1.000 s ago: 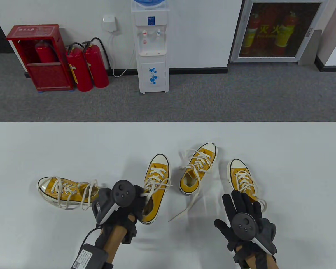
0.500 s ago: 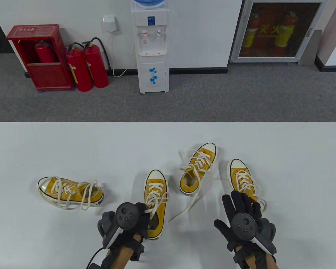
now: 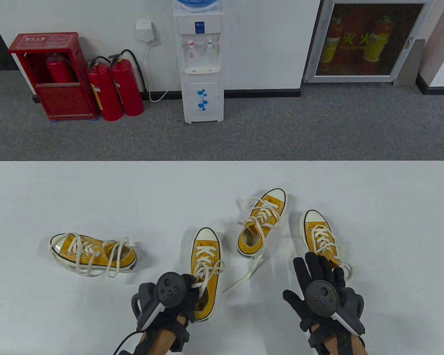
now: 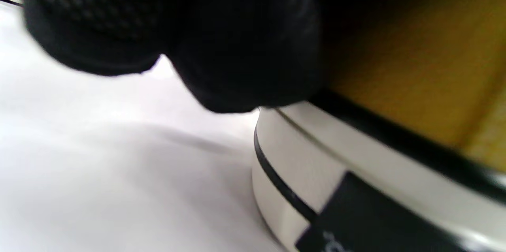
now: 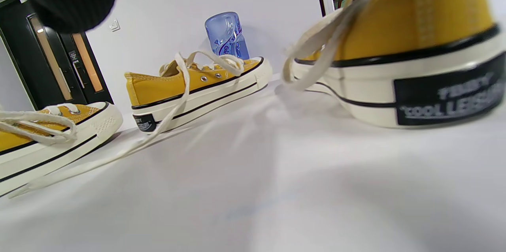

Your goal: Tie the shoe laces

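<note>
Several yellow canvas shoes with cream laces lie on the white table (image 3: 59,192). My left hand (image 3: 191,293) grips the centre shoe (image 3: 206,255) at its heel side; its toe points away. In the left wrist view my gloved fingers (image 4: 237,46) press against that shoe's heel and white sole (image 4: 312,165). My right hand (image 3: 314,271) lies open with fingers spread, over the heel of the rightmost shoe (image 3: 318,235). That heel fills the right wrist view (image 5: 415,46). All the laces look loose.
Another shoe (image 3: 92,255) lies on its side at the left. A fourth shoe (image 3: 262,222) sits between the centre and right shoes, with a long lace (image 3: 244,277) trailing toward the near edge. A water dispenser (image 3: 201,63) stands beyond the table.
My left hand has pulled the centre shoe toward the near edge and straightened it, toe pointing away. The right hand and the other shoes have not moved.
</note>
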{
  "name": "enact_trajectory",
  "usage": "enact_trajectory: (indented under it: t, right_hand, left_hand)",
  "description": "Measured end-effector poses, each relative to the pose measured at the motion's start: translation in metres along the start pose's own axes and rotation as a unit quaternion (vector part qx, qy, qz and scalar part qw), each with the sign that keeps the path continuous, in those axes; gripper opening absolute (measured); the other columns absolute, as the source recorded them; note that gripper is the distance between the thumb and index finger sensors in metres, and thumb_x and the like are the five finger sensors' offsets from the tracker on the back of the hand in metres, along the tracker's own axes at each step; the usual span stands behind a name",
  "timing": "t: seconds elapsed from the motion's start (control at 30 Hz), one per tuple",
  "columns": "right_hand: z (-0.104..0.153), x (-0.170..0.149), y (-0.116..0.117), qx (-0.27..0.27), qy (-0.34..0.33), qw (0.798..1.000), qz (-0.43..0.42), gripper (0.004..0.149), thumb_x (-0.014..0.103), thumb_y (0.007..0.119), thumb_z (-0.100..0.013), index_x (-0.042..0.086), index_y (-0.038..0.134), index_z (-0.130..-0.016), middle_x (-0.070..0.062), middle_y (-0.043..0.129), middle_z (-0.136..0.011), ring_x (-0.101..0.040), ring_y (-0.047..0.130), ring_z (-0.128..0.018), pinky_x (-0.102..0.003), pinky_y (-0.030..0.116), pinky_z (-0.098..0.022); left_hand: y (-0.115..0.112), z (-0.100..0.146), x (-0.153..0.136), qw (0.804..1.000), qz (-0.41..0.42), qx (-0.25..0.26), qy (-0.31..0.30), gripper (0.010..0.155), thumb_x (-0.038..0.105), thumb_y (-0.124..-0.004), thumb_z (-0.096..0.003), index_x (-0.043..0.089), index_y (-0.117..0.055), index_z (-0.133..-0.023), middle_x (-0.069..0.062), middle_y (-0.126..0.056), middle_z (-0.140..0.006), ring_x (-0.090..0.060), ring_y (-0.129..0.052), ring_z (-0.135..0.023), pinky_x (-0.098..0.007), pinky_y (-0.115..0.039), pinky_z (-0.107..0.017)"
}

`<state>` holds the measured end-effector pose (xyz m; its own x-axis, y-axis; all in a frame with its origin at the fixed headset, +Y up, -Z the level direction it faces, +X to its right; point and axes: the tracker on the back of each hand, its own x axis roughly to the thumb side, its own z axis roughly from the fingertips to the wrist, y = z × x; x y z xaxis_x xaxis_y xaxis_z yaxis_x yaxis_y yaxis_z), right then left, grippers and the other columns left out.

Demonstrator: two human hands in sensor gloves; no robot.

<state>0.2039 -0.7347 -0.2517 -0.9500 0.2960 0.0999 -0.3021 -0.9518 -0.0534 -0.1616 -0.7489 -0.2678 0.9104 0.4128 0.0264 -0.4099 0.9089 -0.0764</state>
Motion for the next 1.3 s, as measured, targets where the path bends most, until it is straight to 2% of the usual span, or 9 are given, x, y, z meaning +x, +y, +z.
enact_trajectory:
  t: [0.1, 0.23, 0.47, 0.53, 0.7, 0.87, 1.0, 1.17, 1.3]
  right_hand:
    - [0.0, 0.0, 0.0, 0.0, 0.001, 1.0, -0.001, 0.085, 0.063, 0.071, -0.038, 0.028, 0.036, -0.108, -0.003, 0.016, -0.115, -0.041, 0.026, -0.11, -0.072, 0.02, -0.072]
    - [0.0, 0.001, 0.0, 0.0, -0.003, 1.0, 0.0, 0.085, 0.063, 0.071, -0.038, 0.028, 0.036, -0.108, -0.003, 0.016, -0.115, -0.041, 0.026, -0.11, -0.072, 0.02, -0.072]
    - [0.0, 0.0, -0.001, -0.004, -0.005, 1.0, -0.002, 0.085, 0.063, 0.071, -0.038, 0.028, 0.036, -0.108, -0.003, 0.016, -0.115, -0.041, 0.026, -0.11, -0.072, 0.02, -0.072]
    - [0.0, 0.0, -0.001, -0.005, -0.004, 1.0, -0.003, 0.085, 0.063, 0.071, -0.038, 0.028, 0.036, -0.108, -0.003, 0.016, -0.115, -0.041, 0.026, -0.11, -0.072, 0.02, -0.072]
    - [0.0, 0.001, -0.001, -0.006, -0.008, 1.0, 0.0, 0.085, 0.063, 0.071, -0.039, 0.028, 0.036, -0.108, -0.003, 0.017, -0.115, -0.041, 0.026, -0.11, -0.072, 0.02, -0.072]
    - [0.0, 0.001, 0.0, -0.004, -0.009, 1.0, -0.001, 0.085, 0.063, 0.071, -0.039, 0.027, 0.037, -0.108, -0.004, 0.017, -0.115, -0.041, 0.027, -0.11, -0.072, 0.02, -0.072]
    - [0.0, 0.002, 0.0, -0.003, -0.011, 1.0, 0.0, 0.085, 0.063, 0.071, -0.038, 0.027, 0.037, -0.108, -0.004, 0.017, -0.115, -0.041, 0.027, -0.109, -0.072, 0.02, -0.072]
    - [0.001, 0.002, 0.001, -0.004, -0.011, 1.0, 0.0, 0.084, 0.063, 0.071, -0.039, 0.027, 0.038, -0.108, -0.004, 0.018, -0.115, -0.041, 0.027, -0.11, -0.072, 0.02, -0.072]
    - [0.001, 0.002, 0.001, -0.005, -0.011, 1.0, -0.001, 0.084, 0.063, 0.071, -0.039, 0.027, 0.038, -0.108, -0.004, 0.018, -0.115, -0.041, 0.027, -0.11, -0.072, 0.02, -0.072]
  left_hand:
    - [0.005, 0.002, -0.005, 0.999, 0.027, -0.035, 0.003, 0.059, 0.051, -0.085, -0.0427, 0.022, -0.077, -0.093, -0.008, -0.095, -0.079, -0.023, -0.11, -0.04, -0.05, -0.091, -0.039]
    - [0.017, 0.003, -0.01, 0.997, 0.073, -0.039, -0.002, 0.065, 0.051, -0.086, -0.0429, 0.023, -0.072, -0.099, -0.01, -0.09, -0.09, -0.029, -0.106, -0.059, -0.056, -0.083, -0.051]
    - [0.024, -0.003, -0.016, 0.991, 0.125, -0.057, 0.003, 0.061, 0.05, -0.077, -0.0477, 0.026, -0.068, -0.103, -0.01, -0.079, -0.104, -0.037, -0.093, -0.083, -0.064, -0.069, -0.065]
    - [0.027, -0.007, -0.018, 0.989, 0.142, -0.05, 0.01, 0.06, 0.052, -0.074, -0.048, 0.027, -0.069, -0.102, -0.011, -0.078, -0.105, -0.038, -0.092, -0.085, -0.065, -0.067, -0.066]
    - [0.03, -0.025, -0.019, 0.979, 0.188, -0.082, 0.02, 0.062, 0.054, -0.074, -0.0482, 0.027, -0.068, -0.103, -0.011, -0.074, -0.108, -0.04, -0.087, -0.091, -0.067, -0.063, -0.069]
    - [0.021, -0.039, -0.013, 0.98, 0.141, -0.134, 0.041, 0.066, 0.059, -0.074, -0.0472, 0.028, -0.065, -0.105, -0.011, -0.068, -0.112, -0.04, -0.082, -0.097, -0.068, -0.06, -0.071]
    - [0.014, -0.043, -0.007, 0.974, 0.163, -0.152, 0.039, 0.06, 0.053, -0.078, -0.0474, 0.027, -0.069, -0.101, -0.01, -0.067, -0.112, -0.039, -0.08, -0.097, -0.068, -0.059, -0.072]
    - [0.02, -0.044, -0.005, 0.976, 0.174, -0.118, 0.047, 0.042, 0.043, -0.082, -0.0469, 0.029, -0.083, -0.087, -0.008, -0.076, -0.106, -0.036, -0.087, -0.092, -0.067, -0.062, -0.07]
    - [0.03, -0.04, -0.007, 0.974, 0.203, -0.098, 0.035, 0.04, 0.042, -0.082, -0.047, 0.03, -0.083, -0.086, -0.008, -0.08, -0.104, -0.036, -0.09, -0.089, -0.065, -0.064, -0.069]
